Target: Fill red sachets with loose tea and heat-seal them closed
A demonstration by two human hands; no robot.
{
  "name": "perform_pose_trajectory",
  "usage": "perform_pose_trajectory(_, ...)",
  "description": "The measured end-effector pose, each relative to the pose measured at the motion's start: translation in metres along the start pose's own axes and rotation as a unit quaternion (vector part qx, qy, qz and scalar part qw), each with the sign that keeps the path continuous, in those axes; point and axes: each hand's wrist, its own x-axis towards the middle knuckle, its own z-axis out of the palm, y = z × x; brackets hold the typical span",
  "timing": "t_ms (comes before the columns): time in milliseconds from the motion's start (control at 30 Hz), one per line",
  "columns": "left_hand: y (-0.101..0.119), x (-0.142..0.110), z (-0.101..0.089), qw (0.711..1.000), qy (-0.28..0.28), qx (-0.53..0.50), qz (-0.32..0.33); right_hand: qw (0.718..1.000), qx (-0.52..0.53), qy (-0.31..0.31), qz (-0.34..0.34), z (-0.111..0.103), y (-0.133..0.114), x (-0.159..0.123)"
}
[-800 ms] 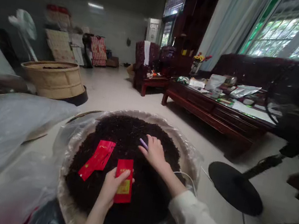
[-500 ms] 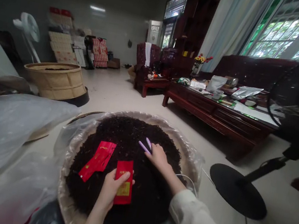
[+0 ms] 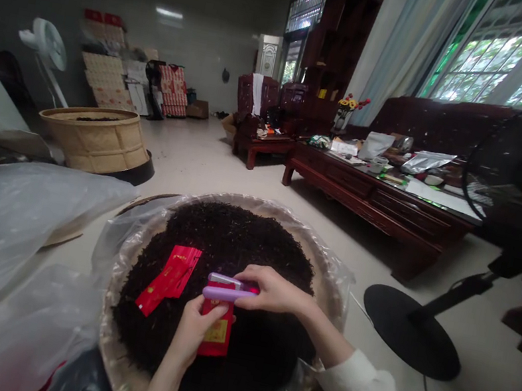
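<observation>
My left hand (image 3: 193, 330) is closed round a red packet (image 3: 213, 343) with a gold label, its thumb across the front. A small purple flat iron (image 3: 227, 294) is gripped in my right hand (image 3: 274, 290). Its two arms stand slightly apart at the packet's top edge; whether they pinch it I cannot tell. Both hands are over a heap of dark tea leaves (image 3: 223, 236) in a wide round basket (image 3: 332, 279) lined with clear plastic. More flat red packets (image 3: 171, 279) lie overlapping on the leaves to the left.
A black standing fan (image 3: 412, 330) is close on the right. Clear plastic sheeting (image 3: 16, 233) covers the left side, with a second round basket (image 3: 98, 143) behind it. Beyond is a dark wooden table (image 3: 366, 200) laden with bags and papers.
My right hand has swung left and toward me, bringing the flat iron from above the leaves to the top of the packet. My left hand has stayed nearly still.
</observation>
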Motion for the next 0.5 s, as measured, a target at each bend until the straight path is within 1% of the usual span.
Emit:
perform_pose_trajectory(100,0.0,-0.001,0.0,1.0,0.011,0.006,-0.002,1.0,0.001,0.001,-0.021,0.004,-0.006,0.004)
perform_pose_trajectory(200,0.001,-0.002,0.0,1.0,0.01,0.013,-0.005,1.0,0.006,0.015,-0.01,0.006,-0.01,0.004)
perform_pose_trajectory(300,0.003,-0.005,0.003,1.0,0.007,0.013,-0.006,1.0,-0.008,0.015,-0.003,0.007,-0.012,0.002)
perform_pose_trajectory(433,0.004,-0.008,0.008,1.0,0.021,0.005,-0.002,0.999,-0.043,0.015,0.001,0.008,-0.013,0.001)
perform_pose_trajectory(500,0.004,-0.007,0.008,1.0,0.025,-0.007,0.011,0.999,-0.048,0.019,0.007,0.009,-0.012,0.0)
